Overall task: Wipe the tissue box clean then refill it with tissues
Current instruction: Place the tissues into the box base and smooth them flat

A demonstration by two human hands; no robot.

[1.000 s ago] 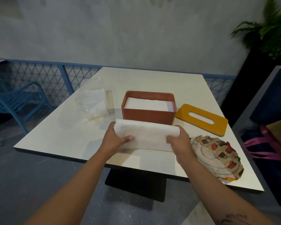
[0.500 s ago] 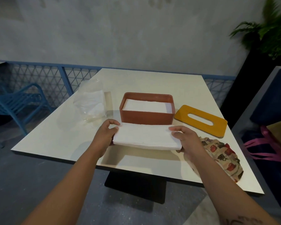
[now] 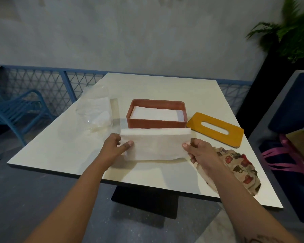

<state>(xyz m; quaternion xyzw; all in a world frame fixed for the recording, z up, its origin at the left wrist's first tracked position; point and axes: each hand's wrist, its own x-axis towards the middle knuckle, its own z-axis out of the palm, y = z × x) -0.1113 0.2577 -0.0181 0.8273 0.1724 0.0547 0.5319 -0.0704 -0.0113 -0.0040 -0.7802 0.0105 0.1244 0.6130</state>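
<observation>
An open red-brown tissue box (image 3: 156, 123) stands mid-table with white tissues (image 3: 155, 114) lying inside it. Just in front of the box, a white stack of tissues (image 3: 156, 146) is held tilted above the table. My left hand (image 3: 115, 149) pinches its left end with the thumb on top. My right hand (image 3: 201, 151) pinches its right end the same way. The box's yellow lid (image 3: 216, 129), with an oval slot, lies flat to the right of the box.
A clear plastic wrapper (image 3: 95, 111) sits left of the box. A patterned cloth (image 3: 239, 171) lies near the cream table's (image 3: 63, 151) front right edge. A blue chair (image 3: 16, 109) stands at left, a plant (image 3: 288, 34) at far right, pink-strapped bags (image 3: 288, 155) beside the table.
Both hands have lifted and tilted the tissue stack, its face now toward me, still just in front of the box. The box, lid and cloth have stayed put.
</observation>
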